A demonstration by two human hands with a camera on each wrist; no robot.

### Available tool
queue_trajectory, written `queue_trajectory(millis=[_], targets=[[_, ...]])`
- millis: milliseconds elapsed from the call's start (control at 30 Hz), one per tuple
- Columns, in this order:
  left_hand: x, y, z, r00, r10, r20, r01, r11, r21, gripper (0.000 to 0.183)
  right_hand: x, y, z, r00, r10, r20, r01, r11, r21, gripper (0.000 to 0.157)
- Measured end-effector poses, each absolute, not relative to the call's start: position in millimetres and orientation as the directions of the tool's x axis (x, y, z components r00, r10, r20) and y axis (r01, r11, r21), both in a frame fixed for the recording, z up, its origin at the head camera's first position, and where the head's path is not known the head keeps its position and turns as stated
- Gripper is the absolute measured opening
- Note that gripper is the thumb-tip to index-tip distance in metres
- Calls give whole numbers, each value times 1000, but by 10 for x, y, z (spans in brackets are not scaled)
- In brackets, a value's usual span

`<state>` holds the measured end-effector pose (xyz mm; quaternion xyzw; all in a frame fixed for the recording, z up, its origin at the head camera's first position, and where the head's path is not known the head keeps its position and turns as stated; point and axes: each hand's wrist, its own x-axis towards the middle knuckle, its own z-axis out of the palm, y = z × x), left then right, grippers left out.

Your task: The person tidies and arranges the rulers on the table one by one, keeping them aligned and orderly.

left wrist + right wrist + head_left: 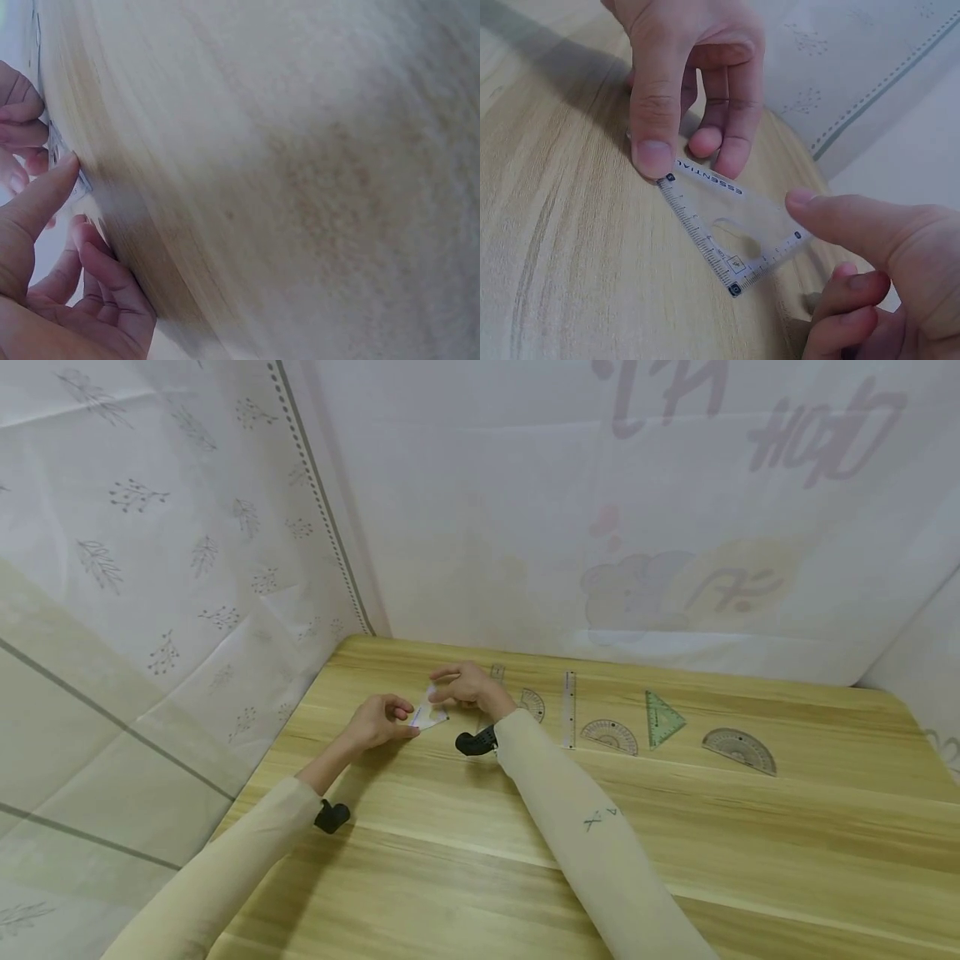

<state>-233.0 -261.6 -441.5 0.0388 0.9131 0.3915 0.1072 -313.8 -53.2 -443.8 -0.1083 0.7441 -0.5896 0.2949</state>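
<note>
Over wood-grain tabletop (420, 843): left fingers (742, 101), right fingers (847, 295) pinching clear plastic triangle (750, 208).

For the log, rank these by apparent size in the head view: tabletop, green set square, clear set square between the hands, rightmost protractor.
Largest to smallest:
1. Tabletop
2. Rightmost protractor
3. Green set square
4. Clear set square; the right hand partly covers it, so this goes by what shows.
</note>
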Motion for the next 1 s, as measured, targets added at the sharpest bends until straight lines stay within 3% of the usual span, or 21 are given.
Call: queue_trajectory(millis=[367, 533, 733, 1000], targets=[[-2322, -2619, -4396, -966, 195, -168, 11, 683, 731, 33, -3080, -499, -4455, -820, -521, -238, 182, 158, -971, 52], [-2291, -2631, -4387, -962, 225, -154, 33, 658, 752, 24, -3051, -497, -4459, -830, -549, -101, 16, 158, -987, 43], [-2215, -2632, -4360, -954, 270, -130, 57, 588, 807, 18, -3014, -517, -4353, -788, -611, 71, -208, 156, -966, 28], [-2096, -2546, -4290, -953, 280, -119, 43, 511, 859, 24, -2986, -362, -4220, -785, -605, 132, -279, 156, -947, 19]])
